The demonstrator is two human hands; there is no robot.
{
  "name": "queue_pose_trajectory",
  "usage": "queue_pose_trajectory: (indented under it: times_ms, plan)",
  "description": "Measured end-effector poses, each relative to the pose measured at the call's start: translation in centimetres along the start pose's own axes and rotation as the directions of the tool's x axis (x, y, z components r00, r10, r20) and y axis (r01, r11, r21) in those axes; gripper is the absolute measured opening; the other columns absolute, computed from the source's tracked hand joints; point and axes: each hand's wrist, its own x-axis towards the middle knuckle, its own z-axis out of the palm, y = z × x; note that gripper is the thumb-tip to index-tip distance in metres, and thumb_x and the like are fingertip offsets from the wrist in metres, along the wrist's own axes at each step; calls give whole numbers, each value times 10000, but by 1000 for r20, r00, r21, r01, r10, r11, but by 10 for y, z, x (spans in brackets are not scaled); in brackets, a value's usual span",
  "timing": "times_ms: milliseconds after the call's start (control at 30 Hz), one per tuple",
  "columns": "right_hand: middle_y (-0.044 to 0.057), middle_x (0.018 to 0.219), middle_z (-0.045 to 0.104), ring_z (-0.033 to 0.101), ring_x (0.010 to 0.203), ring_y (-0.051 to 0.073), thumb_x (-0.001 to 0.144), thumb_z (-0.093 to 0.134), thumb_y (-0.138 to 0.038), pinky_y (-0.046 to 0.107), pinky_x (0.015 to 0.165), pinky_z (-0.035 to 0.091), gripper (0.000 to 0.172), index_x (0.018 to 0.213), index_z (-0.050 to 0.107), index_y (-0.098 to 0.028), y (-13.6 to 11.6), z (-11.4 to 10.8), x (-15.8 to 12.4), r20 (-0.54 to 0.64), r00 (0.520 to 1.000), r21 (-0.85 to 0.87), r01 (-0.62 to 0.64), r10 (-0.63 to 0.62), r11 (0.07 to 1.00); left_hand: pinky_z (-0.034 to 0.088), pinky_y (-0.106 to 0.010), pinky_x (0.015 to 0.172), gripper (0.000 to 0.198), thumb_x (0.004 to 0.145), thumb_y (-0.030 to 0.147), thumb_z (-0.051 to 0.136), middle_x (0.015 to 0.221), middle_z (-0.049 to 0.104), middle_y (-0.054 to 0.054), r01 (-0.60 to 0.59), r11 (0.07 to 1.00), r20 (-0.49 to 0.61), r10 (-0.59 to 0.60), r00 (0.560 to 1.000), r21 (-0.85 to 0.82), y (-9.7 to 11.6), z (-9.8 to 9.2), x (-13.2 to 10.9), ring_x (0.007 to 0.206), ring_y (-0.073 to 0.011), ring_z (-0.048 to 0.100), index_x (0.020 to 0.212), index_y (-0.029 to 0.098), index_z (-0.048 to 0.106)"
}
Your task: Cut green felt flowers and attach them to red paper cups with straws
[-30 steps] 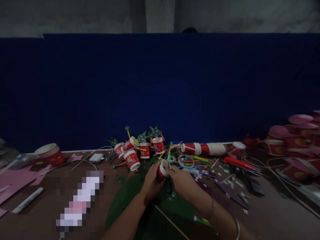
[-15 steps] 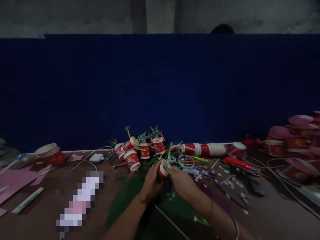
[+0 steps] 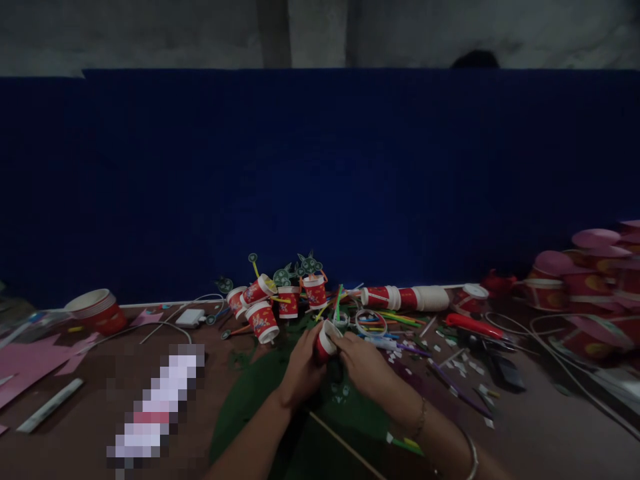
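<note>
Between my hands is a small red paper cup (image 3: pixel 325 345) with a white rim, tilted on its side. My left hand (image 3: pixel 302 367) wraps around the cup's body from the left. The fingers of my right hand (image 3: pixel 364 363) are closed on its rim from the right; the fingertips are partly hidden. Just beyond stand several red paper cups (image 3: pixel 288 302), some decorated with green paper cut-outs (image 3: pixel 311 264) and coloured strips. Under my hands lies a dark green piece (image 3: pixel 260 400), with a thin stick (image 3: pixel 345 440) across it.
To the right lie a stack of paper cups (image 3: pixel 407 298), coloured sticks (image 3: pixel 400 319), a red-handled tool (image 3: pixel 473 325), a dark phone-like object (image 3: pixel 507 373) and white scraps. Pink-topped cups (image 3: pixel 595 287) pile up far right. At left are nested cups (image 3: pixel 97 312), pink paper (image 3: pixel 35 367) and a white stick (image 3: pixel 50 405). A blue partition (image 3: pixel 320 167) rises behind.
The view has shifted slightly, moving the table items a little left. Both hands keep their hold on the cup, almost unmoved. A dark head-like shape above the partition has moved right.
</note>
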Motion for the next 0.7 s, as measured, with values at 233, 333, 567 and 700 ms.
queue_pose_trajectory:
  times_ms: [233, 333, 567, 700]
  plan:
    - [121, 1110, 583, 559, 944, 197, 782, 391, -56, 282, 838, 414, 515, 1283, 460, -153, -1, 1, 0, -10, 1000, 0, -29, 29, 1000, 378, -409, 983, 665, 684, 128, 554, 1249, 495, -105, 9, 1000, -4, -9, 1000, -5, 0, 0, 1, 1153, -240, 470, 1312, 197, 349]
    - [101, 1099, 595, 544, 984, 193, 795, 392, -71, 276, 875, 400, 464, 1233, 511, -164, -2, 2, 0, -12, 999, 54, 33, -32, 998, 385, -399, 972, 659, 687, 136, 551, 1238, 497, -110, -1, 1000, -13, 1, 1000, -15, 0, -1, 1, 1139, -240, 478, 1312, 190, 347]
    - [115, 1115, 594, 544, 997, 193, 808, 378, -68, 290, 890, 396, 469, 1254, 497, -150, 1, -2, 1, -32, 997, 102, 71, -68, 992, 370, -435, 976, 675, 669, 153, 573, 1258, 484, -122, 8, 999, -14, -8, 1000, -39, -3, 1, 0, 1149, -260, 466, 1306, 193, 354]
    - [114, 1087, 602, 564, 945, 186, 800, 379, -62, 277, 849, 421, 468, 1240, 513, -147, 2, 2, 2, -38, 998, 74, 43, -40, 996, 375, -441, 969, 645, 684, 199, 583, 1243, 498, -122, 36, 998, -43, -38, 998, -53, -5, 1, 1, 1138, -265, 478, 1293, 188, 374]
